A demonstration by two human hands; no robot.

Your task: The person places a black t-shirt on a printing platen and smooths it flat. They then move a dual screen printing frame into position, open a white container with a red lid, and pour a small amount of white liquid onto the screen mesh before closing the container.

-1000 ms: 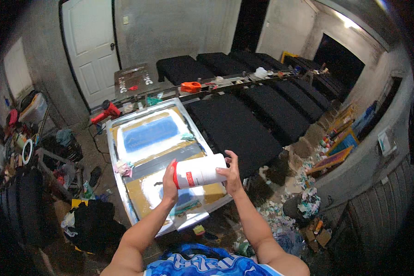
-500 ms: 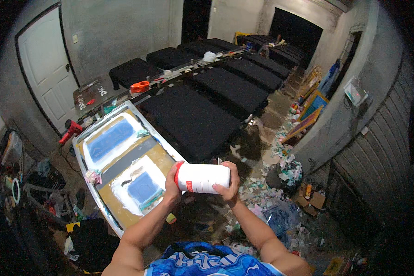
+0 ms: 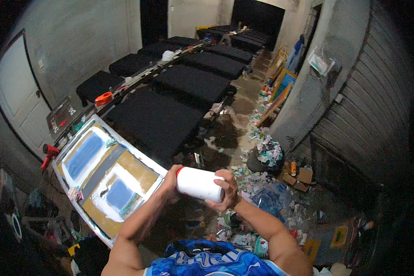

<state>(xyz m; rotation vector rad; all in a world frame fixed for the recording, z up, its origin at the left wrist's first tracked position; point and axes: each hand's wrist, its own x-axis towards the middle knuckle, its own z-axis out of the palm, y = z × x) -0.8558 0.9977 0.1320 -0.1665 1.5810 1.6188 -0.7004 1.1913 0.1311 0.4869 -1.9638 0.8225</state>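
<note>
A white cylindrical tub (image 3: 197, 183) with a red end lies sideways in the air in front of me. My left hand (image 3: 171, 181) grips the red end, and my right hand (image 3: 225, 189) wraps around the opposite end with its fingers over the top. Plain white wall faces up on the tub. To the left of my left hand rests a screen-printing frame (image 3: 140, 155), tilted in view, with a tan, grey and white surface and two blue mesh areas. A crumpled pinkish rag (image 3: 75, 193) sits on its near left rim.
Black-covered printing boards (image 3: 154, 122) run in rows toward the back. An orange tool (image 3: 103, 99) lies between them. A red heat gun (image 3: 49, 155) is by the frame's left corner. Scraps litter the floor around a stuffed bag (image 3: 267, 154) on the right, near cardboard boxes (image 3: 301, 179).
The tub has been turned so its printed label no longer shows, and its right end tilts lower. My right hand's grip has shifted around that end. The view has swung rightward.
</note>
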